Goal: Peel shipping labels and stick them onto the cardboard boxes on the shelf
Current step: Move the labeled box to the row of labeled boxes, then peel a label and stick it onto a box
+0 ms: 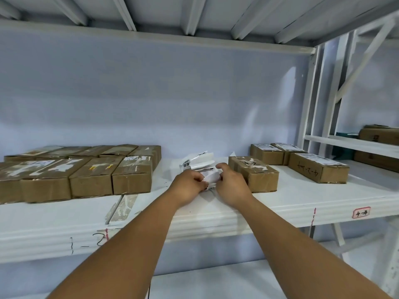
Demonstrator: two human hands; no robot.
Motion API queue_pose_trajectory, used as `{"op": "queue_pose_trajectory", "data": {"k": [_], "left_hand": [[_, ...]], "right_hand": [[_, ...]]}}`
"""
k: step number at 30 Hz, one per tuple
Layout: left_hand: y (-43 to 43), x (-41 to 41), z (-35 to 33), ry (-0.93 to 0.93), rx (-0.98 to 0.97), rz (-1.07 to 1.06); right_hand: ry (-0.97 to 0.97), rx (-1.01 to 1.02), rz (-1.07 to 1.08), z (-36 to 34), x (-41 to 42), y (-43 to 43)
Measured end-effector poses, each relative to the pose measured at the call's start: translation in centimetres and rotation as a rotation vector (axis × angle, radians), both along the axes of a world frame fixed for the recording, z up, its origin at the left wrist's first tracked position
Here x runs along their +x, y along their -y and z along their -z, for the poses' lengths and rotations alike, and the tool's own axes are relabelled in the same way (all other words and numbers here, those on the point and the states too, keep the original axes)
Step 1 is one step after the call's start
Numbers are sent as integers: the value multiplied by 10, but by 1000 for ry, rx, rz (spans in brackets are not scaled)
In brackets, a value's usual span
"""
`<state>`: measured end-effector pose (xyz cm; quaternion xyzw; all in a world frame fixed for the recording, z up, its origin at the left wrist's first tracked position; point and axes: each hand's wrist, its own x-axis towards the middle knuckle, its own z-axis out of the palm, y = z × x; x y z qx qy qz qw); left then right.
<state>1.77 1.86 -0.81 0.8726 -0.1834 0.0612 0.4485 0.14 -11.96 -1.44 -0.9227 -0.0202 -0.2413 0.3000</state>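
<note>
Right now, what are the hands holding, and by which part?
Both hold one white label sheet: the left hand pinches its left edge, and the right hand grips its right edge, just above the shelf.

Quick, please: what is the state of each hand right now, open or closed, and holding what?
Left hand: closed, pinching the label sheet.
Right hand: closed, holding the same label sheet.

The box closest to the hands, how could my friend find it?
Find the long white shelf, where the left hand and right hand hold white label paper in its middle. The cardboard box sits just right of the right hand. Unlike the three boxes farther right, it has no clean printed label, only black scribbled writing and torn white scraps on top.
</note>
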Motion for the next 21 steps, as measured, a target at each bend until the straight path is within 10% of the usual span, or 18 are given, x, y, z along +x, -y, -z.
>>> {"op": "queue_pose_trajectory", "data": {"k": [10,16,21], "left_hand": [[-7,4,6,148,-296,-233],[-9,-21,-6,636,-246,-478],[-14,-12,-3,575,-483,-459]], "right_hand": [[13,55,3,0,-2,0],[-33,-53,35,1,0,-2],[-78,-269,-13,1,-3,-7]]}}
